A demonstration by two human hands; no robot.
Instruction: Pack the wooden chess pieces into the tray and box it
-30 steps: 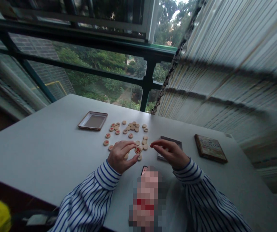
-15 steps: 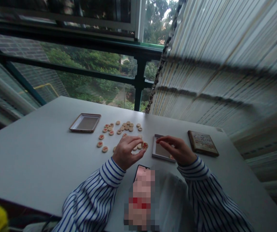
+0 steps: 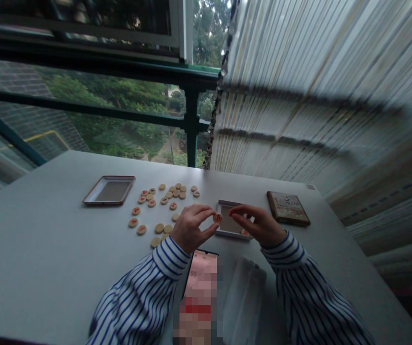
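In my left hand, thumb and fingertips pinch a round wooden Chinese chess piece with a red character facing me. My right hand hovers over an open shallow box tray; its thumb and index tips come close together, and no piece shows between them. Inside the tray, at its near right corner, lies another red-marked piece, partly under my right hand. Several loose pieces, some face up like this red one and some blank side up, are spread left of and beyond my left hand.
A second shallow tray or lid lies at the far left of the white table. On the right sits a closed decorated box. Close to me are a phone, partly blurred out, and a clear plastic case. Beyond stand windows and a striped curtain.
The view has shifted a little, so the table things sit further left. My left hand has carried its piece nearer the tray and my right fingertips. More blank pieces show beside my left wrist.
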